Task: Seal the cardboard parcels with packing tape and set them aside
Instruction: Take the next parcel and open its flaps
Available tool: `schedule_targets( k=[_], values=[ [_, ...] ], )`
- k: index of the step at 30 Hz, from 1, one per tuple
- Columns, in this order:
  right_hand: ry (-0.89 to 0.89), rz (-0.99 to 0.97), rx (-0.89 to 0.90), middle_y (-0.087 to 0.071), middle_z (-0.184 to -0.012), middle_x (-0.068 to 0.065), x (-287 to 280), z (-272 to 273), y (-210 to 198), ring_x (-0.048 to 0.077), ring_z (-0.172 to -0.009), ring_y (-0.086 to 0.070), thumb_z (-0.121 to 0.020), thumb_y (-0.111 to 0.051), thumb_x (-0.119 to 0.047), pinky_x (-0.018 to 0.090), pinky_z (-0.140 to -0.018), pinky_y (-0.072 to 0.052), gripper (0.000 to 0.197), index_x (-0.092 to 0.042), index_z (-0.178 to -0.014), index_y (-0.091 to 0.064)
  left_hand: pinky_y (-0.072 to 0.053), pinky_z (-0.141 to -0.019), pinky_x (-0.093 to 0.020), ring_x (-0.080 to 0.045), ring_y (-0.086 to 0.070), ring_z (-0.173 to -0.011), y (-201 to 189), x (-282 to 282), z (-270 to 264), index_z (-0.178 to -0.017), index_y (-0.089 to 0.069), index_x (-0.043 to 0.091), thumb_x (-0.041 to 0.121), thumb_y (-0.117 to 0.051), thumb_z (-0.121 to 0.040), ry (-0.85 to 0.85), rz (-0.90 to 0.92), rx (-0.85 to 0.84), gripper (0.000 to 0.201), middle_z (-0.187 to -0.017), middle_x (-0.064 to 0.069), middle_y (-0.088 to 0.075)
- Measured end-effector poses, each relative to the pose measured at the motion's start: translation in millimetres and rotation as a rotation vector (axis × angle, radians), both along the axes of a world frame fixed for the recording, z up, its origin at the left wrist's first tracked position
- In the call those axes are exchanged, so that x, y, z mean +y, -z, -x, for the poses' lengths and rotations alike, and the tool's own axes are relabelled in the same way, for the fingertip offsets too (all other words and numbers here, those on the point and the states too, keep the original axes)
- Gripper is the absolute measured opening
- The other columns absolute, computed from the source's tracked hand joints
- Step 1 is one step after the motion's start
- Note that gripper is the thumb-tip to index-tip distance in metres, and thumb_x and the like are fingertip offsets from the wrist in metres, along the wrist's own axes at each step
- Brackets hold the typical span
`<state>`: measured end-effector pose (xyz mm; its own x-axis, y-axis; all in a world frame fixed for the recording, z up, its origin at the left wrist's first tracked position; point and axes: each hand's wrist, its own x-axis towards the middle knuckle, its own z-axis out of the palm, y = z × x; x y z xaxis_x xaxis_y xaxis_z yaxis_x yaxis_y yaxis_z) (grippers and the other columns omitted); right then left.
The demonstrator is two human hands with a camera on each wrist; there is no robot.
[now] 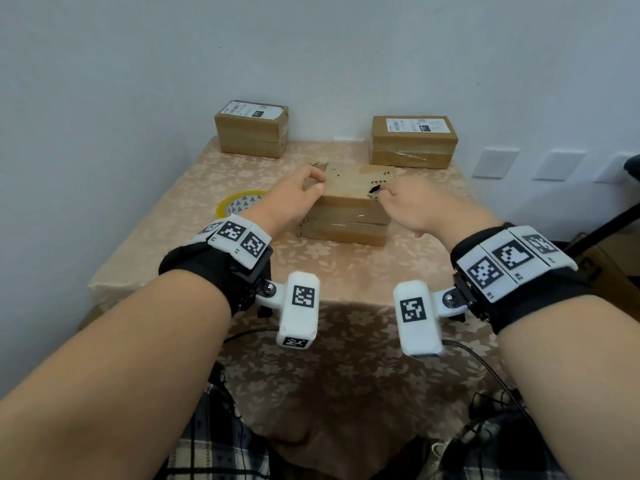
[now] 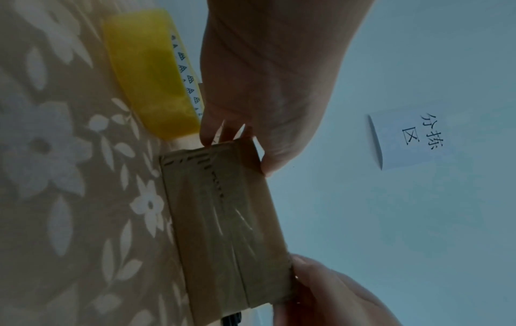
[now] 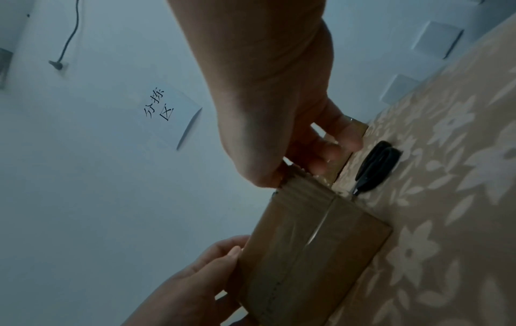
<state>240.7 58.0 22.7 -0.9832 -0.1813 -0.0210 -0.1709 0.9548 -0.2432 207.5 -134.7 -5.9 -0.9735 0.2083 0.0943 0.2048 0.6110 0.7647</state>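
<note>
A brown cardboard parcel point(image 1: 346, 206) with clear tape along its front lies in the middle of the table. My left hand point(image 1: 317, 184) grips its left end, thumb on the near face and fingers curled over the top; the left wrist view shows the fingertips point(image 2: 212, 141) pinching the parcel point(image 2: 223, 220) at its corner. My right hand point(image 1: 386, 192) grips the right end, fingers point(image 3: 324, 158) curled over the edge of the parcel point(image 3: 307, 242). A yellow tape roll point(image 1: 239, 202) lies flat just left of the parcel, also in the left wrist view point(image 2: 150, 72).
Black scissors point(image 3: 377, 167) lie on the flowered tablecloth point(image 1: 346, 268) right beside the parcel's right end. Two labelled parcels stand at the back, one left point(image 1: 251, 133) and one right point(image 1: 414, 142), against the wall. A paper sign point(image 2: 410, 136) hangs on the wall.
</note>
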Motion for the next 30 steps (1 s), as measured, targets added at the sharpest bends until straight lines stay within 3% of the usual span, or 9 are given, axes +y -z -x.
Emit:
schedule_targets(
  k=[3, 5, 8, 12, 15, 20, 23, 25, 30],
  values=[
    [0.064, 0.085, -0.024, -0.053, -0.066, 0.008, -4.8, 6.1, 1.4, 0.019, -0.051, -0.051, -0.101, -0.026, -0.018, 0.025, -0.05, -0.037, 0.037, -0.005, -0.076, -0.05, -0.04, -0.071, -0.028, -0.012, -0.048, -0.084, -1.1, 4.3, -1.0, -0.123, -0.052, 0.02, 0.022, -0.036, -0.102, -0.042, 0.038, 0.008, 0.027, -0.115, 0.0, -0.049],
    [0.09, 0.164, -0.004, -0.057, -0.068, 0.011, -7.2, 8.2, 2.0, 0.024, -0.057, -0.055, -0.1, -0.033, -0.02, 0.031, -0.057, -0.046, 0.033, -0.003, -0.083, -0.055, -0.04, -0.094, -0.035, -0.023, -0.047, -0.112, 1.3, 7.9, 1.1, -0.123, -0.055, 0.021, 0.018, -0.033, -0.101, -0.097, 0.183, 0.118, 0.031, -0.13, -0.005, -0.049],
    [0.1, 0.197, 0.083, -0.063, -0.082, 0.013, -8.5, 13.7, 1.7, 0.029, -0.081, -0.058, -0.097, -0.049, -0.024, 0.034, -0.069, -0.041, 0.03, 0.002, -0.097, -0.065, -0.013, -0.116, -0.044, -0.025, -0.023, -0.138, 2.4, 21.7, -3.1, -0.124, -0.057, 0.029, 0.025, -0.035, -0.101, -0.053, 0.329, 0.265, 0.032, -0.147, 0.0, -0.037],
    [0.082, 0.292, 0.206, -0.05, -0.069, -0.001, -3.1, 20.3, 10.6, 0.014, -0.068, -0.047, -0.093, -0.06, -0.021, 0.024, -0.057, -0.035, 0.025, 0.001, -0.09, -0.071, 0.008, -0.111, -0.059, -0.018, -0.013, -0.142, 0.8, 37.3, -12.9, -0.126, -0.049, 0.047, 0.053, -0.037, -0.095, 0.014, 0.393, 0.178, 0.033, -0.15, 0.014, -0.03],
    [0.072, 0.446, 0.26, -0.049, -0.099, 0.001, 3.2, 17.6, 19.1, 0.009, -0.091, -0.046, -0.092, -0.062, -0.02, 0.022, -0.083, -0.037, 0.018, -0.005, -0.084, -0.068, 0.008, -0.11, -0.062, -0.018, -0.012, -0.143, 0.5, 37.3, -13.2, -0.126, -0.048, 0.05, 0.057, -0.037, -0.094, 0.022, 0.402, 0.17, 0.035, -0.15, 0.014, -0.029],
    [0.049, 0.712, 0.303, -0.065, -0.088, 0.0, 7.6, 11.5, 15.4, 0.014, -0.085, -0.059, -0.091, -0.063, -0.019, 0.03, -0.082, -0.047, 0.009, -0.013, -0.083, -0.064, 0.014, -0.111, -0.057, -0.014, -0.012, -0.143, 3.1, 35.5, -11.4, -0.129, -0.047, 0.05, 0.059, -0.039, -0.092, 0.05, 0.404, 0.192, 0.039, -0.149, 0.016, -0.033],
    [0.023, 0.695, 0.281, -0.066, -0.089, -0.001, 9.4, 11.3, 15.2, 0.012, -0.087, -0.058, -0.093, -0.059, -0.018, 0.033, -0.086, -0.048, 0.012, -0.011, -0.091, -0.068, 0.013, -0.11, -0.055, -0.014, -0.02, -0.139, 2.8, 36.8, -9.9, -0.095, -0.06, 0.049, 0.054, -0.051, -0.089, -0.001, 0.245, 0.202, 0.012, -0.137, 0.018, -0.047],
    [0.032, 0.724, 0.258, -0.066, -0.098, -0.002, 10.2, 11.5, 16.3, 0.009, -0.092, -0.058, -0.098, -0.05, -0.02, 0.03, -0.089, -0.047, 0.021, -0.01, -0.102, -0.069, 0.012, -0.11, -0.053, -0.013, -0.023, -0.137, 2.0, 39.6, -10.6, -0.071, -0.054, 0.042, 0.051, -0.055, -0.088, -0.013, 0.204, 0.186, 0.019, -0.131, 0.019, -0.051],
    [0.181, 0.889, 0.199, -0.052, -0.125, -0.007, 13.2, 13.4, 15.4, 0.004, -0.113, -0.043, -0.102, -0.036, -0.021, 0.023, -0.097, -0.032, 0.033, -0.02, -0.126, -0.059, 0.008, -0.112, -0.051, -0.011, -0.024, -0.134, 4.6, 37.0, -7.9, -0.07, -0.058, 0.031, 0.046, -0.055, -0.09, 0.086, 0.119, 0.182, 0.025, -0.129, 0.023, -0.051]
  ],
)
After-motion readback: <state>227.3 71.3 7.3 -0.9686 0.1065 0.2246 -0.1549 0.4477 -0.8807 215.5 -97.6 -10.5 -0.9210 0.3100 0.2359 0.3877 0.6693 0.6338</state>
